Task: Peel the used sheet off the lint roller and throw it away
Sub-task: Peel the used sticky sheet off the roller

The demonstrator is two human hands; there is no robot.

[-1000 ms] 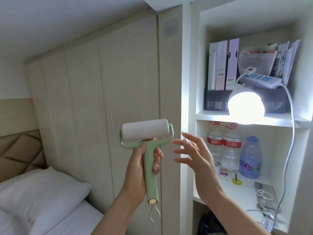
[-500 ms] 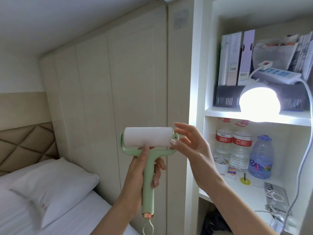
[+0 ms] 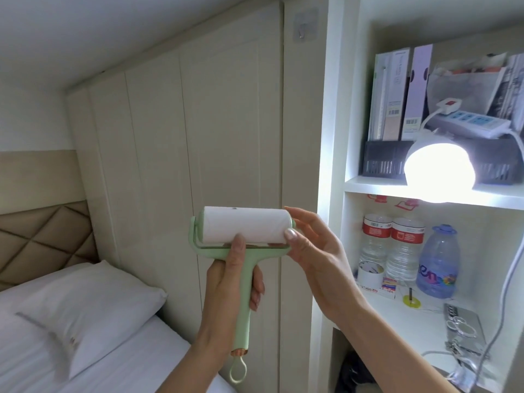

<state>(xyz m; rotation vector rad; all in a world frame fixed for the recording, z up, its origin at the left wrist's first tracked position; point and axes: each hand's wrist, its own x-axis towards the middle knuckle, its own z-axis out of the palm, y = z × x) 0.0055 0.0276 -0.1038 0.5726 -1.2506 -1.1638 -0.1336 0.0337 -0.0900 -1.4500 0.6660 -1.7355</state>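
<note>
Far left, a white pillow (image 3: 85,310) lies on the bed, well below the action. The left hand (image 3: 226,296) is wrapped around the green handle of the lint roller (image 3: 243,231), fingers clamped on it, thumb up against the frame's lower edge. The roller is upright in mid-air before the pale wardrobe door (image 3: 198,137), white sheet uppermost. The right hand (image 3: 314,248) pinches the roll's right end, thumb on the front edge, fingers behind. Right again, shelves (image 3: 425,191) and a glowing lamp (image 3: 438,173) stand close.
</note>
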